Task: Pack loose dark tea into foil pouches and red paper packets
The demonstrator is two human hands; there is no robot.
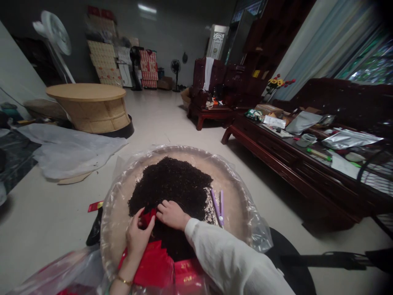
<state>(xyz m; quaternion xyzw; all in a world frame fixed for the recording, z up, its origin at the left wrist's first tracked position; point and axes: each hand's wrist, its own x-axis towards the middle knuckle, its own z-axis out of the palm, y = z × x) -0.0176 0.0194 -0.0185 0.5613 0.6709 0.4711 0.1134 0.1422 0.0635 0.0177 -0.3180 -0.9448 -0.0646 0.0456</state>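
Note:
My left hand [137,235] grips a small red packet [149,216], thumb on one side and fingers on the other. Beside the packet's upper edge, my right hand [172,215] has its fingers curled together; what they hold, if anything, is hidden. Both hands are over a heap of dark dried leaves, like loose tea [172,176], in a big round tray [236,192] lined with clear plastic. Right of the heap lies a purple two-armed hinged tool [218,207], its arms apart. Below my hands are a fanned pile of red packets [155,266] and more red packets with gold print [188,268].
A round wooden table [89,92] stands back left, with plastic sheeting [73,151] on the floor before it. To the right is a long, dark wooden table [270,151] covered in clutter. A black round base [288,258] sits close by the tray's right side.

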